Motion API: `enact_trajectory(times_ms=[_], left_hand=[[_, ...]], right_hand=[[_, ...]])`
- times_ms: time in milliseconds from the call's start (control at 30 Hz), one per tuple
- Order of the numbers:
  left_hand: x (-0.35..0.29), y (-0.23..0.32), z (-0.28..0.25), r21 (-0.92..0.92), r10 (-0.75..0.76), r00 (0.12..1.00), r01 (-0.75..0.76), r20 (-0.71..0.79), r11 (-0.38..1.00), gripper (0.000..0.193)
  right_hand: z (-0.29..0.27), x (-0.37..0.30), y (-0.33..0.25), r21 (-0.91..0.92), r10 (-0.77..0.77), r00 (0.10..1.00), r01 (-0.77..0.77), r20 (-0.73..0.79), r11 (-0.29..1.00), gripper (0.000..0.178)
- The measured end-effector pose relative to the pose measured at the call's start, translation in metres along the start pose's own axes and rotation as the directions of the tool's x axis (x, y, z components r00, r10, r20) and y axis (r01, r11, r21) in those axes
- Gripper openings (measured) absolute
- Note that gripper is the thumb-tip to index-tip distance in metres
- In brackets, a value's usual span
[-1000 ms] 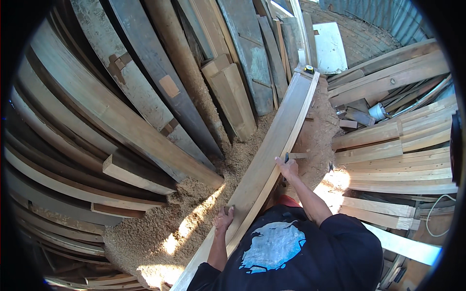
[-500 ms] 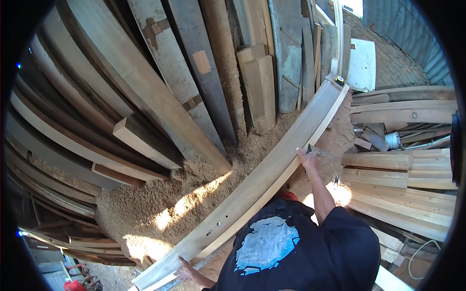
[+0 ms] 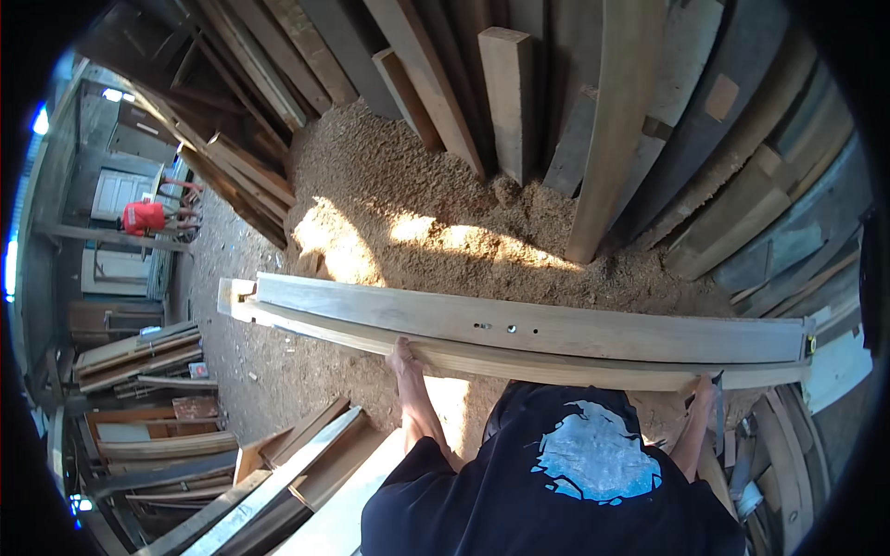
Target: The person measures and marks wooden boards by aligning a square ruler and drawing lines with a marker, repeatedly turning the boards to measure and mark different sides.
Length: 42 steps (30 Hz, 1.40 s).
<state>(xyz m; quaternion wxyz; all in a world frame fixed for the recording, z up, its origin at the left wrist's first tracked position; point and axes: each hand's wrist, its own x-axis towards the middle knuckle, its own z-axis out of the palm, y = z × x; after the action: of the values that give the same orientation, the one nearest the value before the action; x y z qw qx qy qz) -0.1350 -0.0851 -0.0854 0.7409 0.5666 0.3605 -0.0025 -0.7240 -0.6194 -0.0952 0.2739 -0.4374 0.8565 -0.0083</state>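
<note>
A long grey-brown plank (image 3: 593,332) with several small holes lies across in front of me, its far left end beside a notched end piece. A paler wooden beam (image 3: 556,371) runs along its near side. My left hand (image 3: 405,361) is closed on the near edge of the pale beam, left of the middle, its fingertips partly hidden. Toward the right end, my right hand (image 3: 702,397) is at the same edge, closed round a thin grey tool (image 3: 719,412) with a dark tip, whose kind I cannot make out. A yellow-and-black tape measure (image 3: 811,345) sits at the plank's right end.
Sawdust (image 3: 445,204) covers the ground beyond the plank. Upright boards (image 3: 507,102) lean behind it. Stacked timber (image 3: 306,473) lies at lower left, more planks (image 3: 788,445) at lower right. Far left, a person in red (image 3: 144,218) is near some pale panels.
My view has swung left, so the plank now lies nearly level across it. My left hand has moved along the beam toward the middle; my right hand remains near the right end.
</note>
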Motion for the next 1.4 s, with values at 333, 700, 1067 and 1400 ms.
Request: enact_trajectory(times_ms=[333,700,1067,1400], left_hand=[[-0.056,0.019,-0.027,-0.111,-0.001,0.986,0.019,0.165,0.994,0.041],[-0.06,0.034,0.008,-0.252,-0.191,0.949,0.254,0.251,0.934,0.044],[-0.04,0.027,0.017,0.307,-0.401,0.873,0.315,0.278,0.898,0.044],[-0.147,0.025,0.164,0.16,-0.12,0.221,-0.909,0.968,-0.385,0.071]], right_hand=[[-0.016,0.01,0.049,0.463,0.084,0.979,-0.162,0.183,0.872,0.055],[-0.058,-0.023,0.031,0.858,-0.125,0.953,-0.186,0.277,0.479,0.026],[-0.033,-0.046,-0.013,0.916,-0.09,0.951,-0.257,0.297,0.308,0.033],[-0.016,-0.073,-0.044,0.943,-0.097,0.96,-0.235,0.264,0.237,0.032]])
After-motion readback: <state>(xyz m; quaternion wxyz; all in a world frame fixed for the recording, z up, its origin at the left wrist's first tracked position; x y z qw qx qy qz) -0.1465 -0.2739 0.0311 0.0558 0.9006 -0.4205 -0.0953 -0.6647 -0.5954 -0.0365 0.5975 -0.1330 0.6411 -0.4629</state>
